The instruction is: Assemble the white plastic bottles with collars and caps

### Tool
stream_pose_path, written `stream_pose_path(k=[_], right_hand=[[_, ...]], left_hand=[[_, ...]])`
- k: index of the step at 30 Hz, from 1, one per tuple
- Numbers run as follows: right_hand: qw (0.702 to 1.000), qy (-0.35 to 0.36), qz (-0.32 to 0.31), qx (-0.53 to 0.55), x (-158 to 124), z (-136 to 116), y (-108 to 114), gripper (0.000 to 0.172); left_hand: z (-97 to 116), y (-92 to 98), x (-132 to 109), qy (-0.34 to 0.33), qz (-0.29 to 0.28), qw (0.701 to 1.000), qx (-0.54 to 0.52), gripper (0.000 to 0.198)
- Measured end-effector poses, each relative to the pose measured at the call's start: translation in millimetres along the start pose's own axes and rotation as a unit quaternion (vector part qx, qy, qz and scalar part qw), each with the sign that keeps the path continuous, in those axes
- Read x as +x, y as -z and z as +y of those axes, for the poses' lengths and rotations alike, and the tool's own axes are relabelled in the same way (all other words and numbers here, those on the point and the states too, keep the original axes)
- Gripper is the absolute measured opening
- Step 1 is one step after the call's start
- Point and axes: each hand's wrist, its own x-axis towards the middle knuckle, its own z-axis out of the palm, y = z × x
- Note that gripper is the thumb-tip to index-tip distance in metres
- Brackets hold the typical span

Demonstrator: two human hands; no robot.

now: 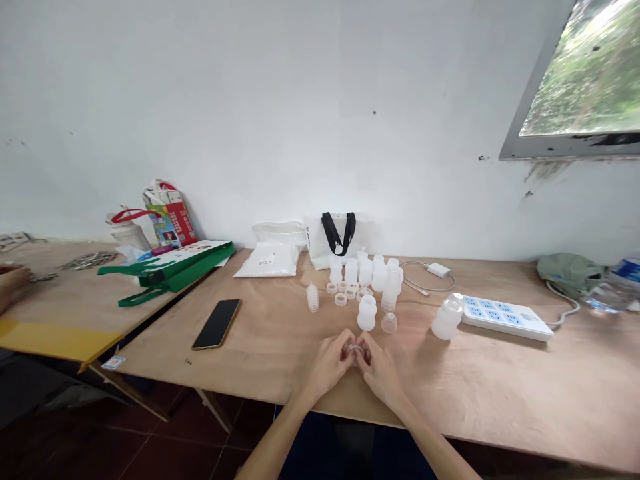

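My left hand (pixel 327 363) and my right hand (pixel 381 370) meet over the near edge of the plywood table (pixel 500 400). Between their pinched fingertips sits a small clear plastic ring (pixel 355 352), gripped from both sides. Just beyond the hands stands a translucent white bottle (pixel 367 313) with a clear cap (pixel 389 323) beside it. Farther back is a cluster of similar small bottles (pixel 373 272) and loose rings (pixel 341 299). One more bottle (pixel 447 318) stands to the right.
A black phone (pixel 217 323) lies to the left. A white power strip (pixel 505 317), a charger with cable (pixel 439 270), white bags (pixel 270 260) and a black-handled bag (pixel 340 237) line the back. Another person's hand (pixel 13 281) rests on the left table by green bags (pixel 170 270).
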Motion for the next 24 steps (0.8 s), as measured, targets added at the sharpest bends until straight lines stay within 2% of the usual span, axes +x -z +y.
stream_pose_path(k=[4, 9, 12, 15, 18, 21, 24], right_hand=[[1.0, 0.012, 0.012, -0.015, 1, 0, 0, 0.013], [0.999, 0.037, 0.03, 0.024, 2, -5, 3, 0.017], [0.999, 0.04, 0.036, 0.005, 0, -8, 4, 0.017], [0.999, 0.039, 0.027, -0.026, -2, -14, 9, 0.018], [0.999, 0.027, 0.008, -0.037, -2, -18, 16, 0.02], [0.999, 0.023, 0.007, -0.029, 0, -12, 20, 0.024], [0.999, 0.011, 0.045, -0.003, 5, 1, 24, 0.031]], left_hand=[[-1, -0.2, 2, 0.019, -0.005, 1.0, -0.014, 0.003], [0, 5.6, 3, 0.027, -0.016, 0.998, -0.056, 0.014], [-2, 2.7, 3, 0.033, -0.011, 0.998, -0.05, 0.008], [-4, -0.7, 5, 0.045, 0.004, 0.998, -0.042, 0.002], [-7, 1.6, 6, 0.059, 0.034, 0.997, -0.048, 0.004], [-12, 9.5, 6, 0.069, 0.079, 0.992, -0.076, 0.012], [-18, 19.4, 7, 0.088, 0.105, 0.981, -0.134, 0.025]])
